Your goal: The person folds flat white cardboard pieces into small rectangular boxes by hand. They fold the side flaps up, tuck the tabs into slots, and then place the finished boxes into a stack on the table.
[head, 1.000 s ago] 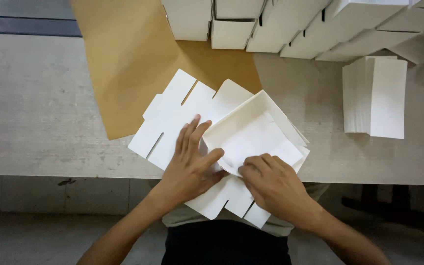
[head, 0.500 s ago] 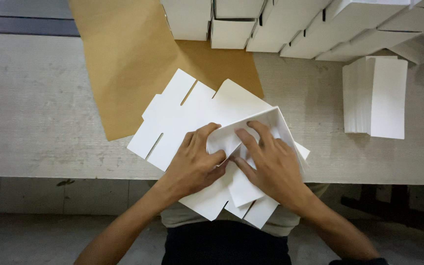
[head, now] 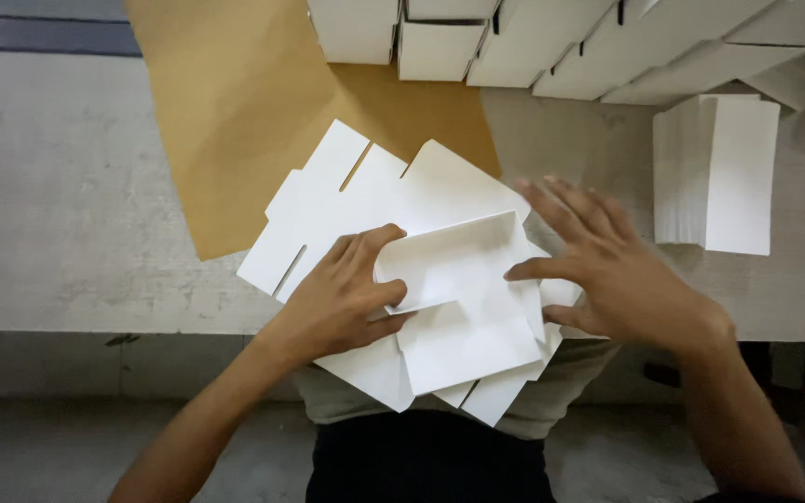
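— What's under your hands rn?

— A half-folded white box (head: 458, 265), sitting on top of a loose pile of flat white cutouts (head: 365, 200) at the near edge of the table (head: 58, 233). The pile overhangs the edge toward me.

— Left hand?

— My left hand (head: 342, 298) is on the box's left end — fingers curled round the raised wall there, thumb pressed to the card below it. So it's gripping the box, not flat.

— And the right?

— My right hand (head: 621, 270) is at the box's right end, fingers spread and loose. Thumb tip touches the right wall of the box; the other fingers stick out past it, toward the back of the table, clasping nothing. It's a bit blurred.

— What else is around?

— A big sheet of brown paper (head: 253, 112) lies under the far part of the pile. Finished white boxes (head: 533, 37) are lined up along the back. To my right, well apart from the pile, stands a stack of folded white cards (head: 719, 172).
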